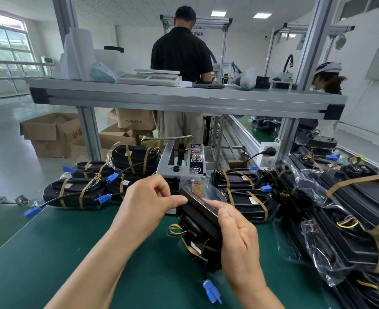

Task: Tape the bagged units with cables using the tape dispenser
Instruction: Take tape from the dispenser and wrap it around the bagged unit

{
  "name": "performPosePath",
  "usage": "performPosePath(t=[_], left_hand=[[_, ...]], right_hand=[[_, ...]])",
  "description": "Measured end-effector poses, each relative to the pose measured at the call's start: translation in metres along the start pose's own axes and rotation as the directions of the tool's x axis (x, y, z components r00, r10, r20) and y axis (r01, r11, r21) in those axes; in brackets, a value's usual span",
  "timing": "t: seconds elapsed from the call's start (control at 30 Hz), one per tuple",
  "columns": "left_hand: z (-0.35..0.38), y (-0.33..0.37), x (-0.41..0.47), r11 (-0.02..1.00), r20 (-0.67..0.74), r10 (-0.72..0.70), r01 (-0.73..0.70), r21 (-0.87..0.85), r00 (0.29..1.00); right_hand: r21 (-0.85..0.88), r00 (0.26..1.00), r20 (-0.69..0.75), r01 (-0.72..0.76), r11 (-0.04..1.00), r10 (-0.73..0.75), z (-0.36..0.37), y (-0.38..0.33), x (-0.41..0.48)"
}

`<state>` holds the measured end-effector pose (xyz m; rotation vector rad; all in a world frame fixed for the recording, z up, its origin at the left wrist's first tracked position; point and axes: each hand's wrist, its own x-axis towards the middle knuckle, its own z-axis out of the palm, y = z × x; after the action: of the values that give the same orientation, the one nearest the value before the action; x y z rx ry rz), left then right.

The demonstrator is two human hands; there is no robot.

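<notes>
A black bagged unit (198, 216) with coloured wires and a blue connector (212, 291) hanging from its cable is held upright over the green mat, just in front of the grey tape dispenser (182, 162). My left hand (149, 202) pinches the unit's upper left edge with thumb and fingers. My right hand (236, 238) grips its right side, thumb lying along the top face. A strip of brown tape (196, 186) runs over the unit's far end near the dispenser's mouth. Another brown strip crosses its lower part.
Taped units with blue connectors lie stacked at the left (74, 192) and behind the dispenser. More bagged units (349, 219) are piled at the right. A power strip (267, 156) stands behind. A person in black (182, 54) stands beyond the shelf (184, 97). Cardboard boxes (52, 132) sit on the floor.
</notes>
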<state>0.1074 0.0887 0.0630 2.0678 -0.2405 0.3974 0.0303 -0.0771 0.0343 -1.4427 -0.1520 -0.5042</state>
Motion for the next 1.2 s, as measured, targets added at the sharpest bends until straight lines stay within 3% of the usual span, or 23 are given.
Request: performPosePath(t=[0.13,0.2,0.3,0.37,0.47,0.57,0.67,0.73,0.8,1.13,1.2], left_hand=[[0.011,-0.012,-0.007,0.972,0.036,-0.096,0.102,-0.213,0.995],[0.018,-0.014,-0.01,0.917,0.205,-0.134,0.2,-0.346,0.969],[0.032,-0.012,-0.02,0.835,0.418,-0.052,0.269,-0.479,0.907],[0.044,-0.009,-0.029,0.774,0.421,0.021,0.252,-0.58,0.907],[0.05,-0.001,-0.029,0.746,0.277,0.028,0.164,-0.646,0.96],[0.037,0.008,-0.013,0.856,0.155,0.117,-0.021,-0.516,0.981],[0.021,0.01,0.0,0.958,0.173,0.235,-0.198,-0.206,0.956],[0.021,0.006,0.0,0.93,0.291,0.321,-0.358,0.084,0.901],[0.03,-0.001,-0.007,0.863,0.412,0.327,-0.446,0.236,0.85],[0.037,-0.01,-0.023,0.866,0.44,0.349,-0.464,0.186,0.827],[0.038,-0.009,-0.024,0.857,0.439,0.365,-0.48,0.186,0.821]], right_hand=[[0.009,1.0,-0.025,-0.012,1.0,0.012,-0.006,0.004,0.003],[0.044,1.0,-0.022,-0.009,0.999,0.01,-0.011,0.006,0.004],[0.092,0.999,-0.028,-0.013,0.996,0.016,-0.02,0.008,0.007],[0.104,0.999,-0.034,-0.018,0.994,0.021,-0.025,0.013,0.008],[0.069,0.999,-0.049,0.002,0.998,0.001,-0.028,0.021,0.008],[0.044,1.0,-0.001,-0.022,0.999,0.022,-0.031,0.029,0.009],[-0.041,0.987,0.053,-0.149,0.988,0.151,-0.041,0.038,0.009],[-0.132,0.977,0.061,-0.195,0.972,0.204,-0.047,0.043,0.005],[-0.229,0.984,0.071,-0.141,0.963,0.161,-0.05,0.042,0.002],[-0.447,0.991,0.125,0.108,0.888,-0.057,-0.052,0.025,0.01],[-0.497,0.995,0.078,0.097,0.862,-0.066,-0.05,0.027,0.009]])
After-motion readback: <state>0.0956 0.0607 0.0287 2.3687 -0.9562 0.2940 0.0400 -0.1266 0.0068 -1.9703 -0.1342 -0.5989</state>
